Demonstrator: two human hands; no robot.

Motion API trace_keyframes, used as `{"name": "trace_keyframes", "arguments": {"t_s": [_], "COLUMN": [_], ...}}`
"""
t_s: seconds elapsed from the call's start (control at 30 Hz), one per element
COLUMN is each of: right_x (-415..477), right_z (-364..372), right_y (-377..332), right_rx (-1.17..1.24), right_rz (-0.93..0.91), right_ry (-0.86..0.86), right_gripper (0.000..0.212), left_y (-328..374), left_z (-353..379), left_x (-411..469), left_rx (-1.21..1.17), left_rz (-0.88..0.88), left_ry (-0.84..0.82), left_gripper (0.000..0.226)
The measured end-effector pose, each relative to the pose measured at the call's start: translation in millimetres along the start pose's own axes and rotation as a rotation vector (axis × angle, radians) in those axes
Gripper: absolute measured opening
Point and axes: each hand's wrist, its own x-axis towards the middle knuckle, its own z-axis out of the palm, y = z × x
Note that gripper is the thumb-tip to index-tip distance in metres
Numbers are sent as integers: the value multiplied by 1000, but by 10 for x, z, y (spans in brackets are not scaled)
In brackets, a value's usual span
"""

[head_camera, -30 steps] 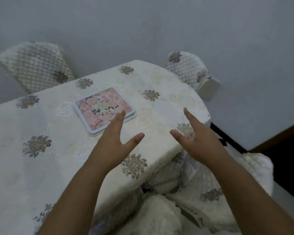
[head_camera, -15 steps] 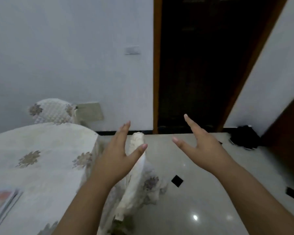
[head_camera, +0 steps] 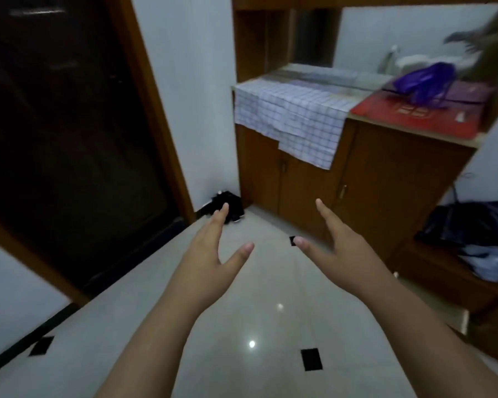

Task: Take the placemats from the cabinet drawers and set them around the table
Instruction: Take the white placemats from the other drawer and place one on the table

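Observation:
A brown wooden cabinet (head_camera: 308, 179) with shut doors stands ahead at the right, against the white wall. My left hand (head_camera: 210, 254) and my right hand (head_camera: 342, 248) are both raised in front of me over the floor, fingers apart, palms facing each other, holding nothing. Both hands are well short of the cabinet. No placemat and no table are in view.
A checked cloth (head_camera: 291, 116) hangs over the cabinet top, beside a red box (head_camera: 420, 116) and a purple bag (head_camera: 426, 79). A dark doorway (head_camera: 64, 124) fills the left. A black object (head_camera: 227, 205) lies in the floor corner. A low bench with bags (head_camera: 477, 242) is at the right.
The view has swung right, away from the table with its pink placemat, past the doorway to the cabinet. Both hands kept the same open pose in front of me.

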Motion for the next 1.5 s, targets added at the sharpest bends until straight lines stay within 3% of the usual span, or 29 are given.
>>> {"name": "trace_keyframes", "arguments": {"t_s": [0.27, 0.5, 0.73, 0.93, 1.2, 1.5], "right_x": [185, 85, -322, -736, -725, -197], "right_z": [-675, -955, -1098, -1277, -1880, -2919], "right_y": [934, 1396, 1630, 2127, 3375, 4642], "right_rx": [47, 73, 54, 58, 127, 98], "right_rz": [309, 525, 746, 868, 847, 758], "right_ry": [206, 442, 683, 752, 676, 506], "right_gripper": [93, 92, 89, 88, 88, 89], "left_y": [681, 1179, 1746, 2233, 2878, 3369], "left_z": [982, 1790, 2438, 3137, 4260, 5231], "left_x": [1156, 1889, 2016, 1885, 1908, 2341], "left_rx": [-17, -59, -117, -109, -38, -49], "left_rz": [192, 470, 682, 748, 664, 526], "left_ry": [-283, -543, -788, -901, -906, -778], "left_gripper": [86, 84, 81, 77, 78, 79]}}
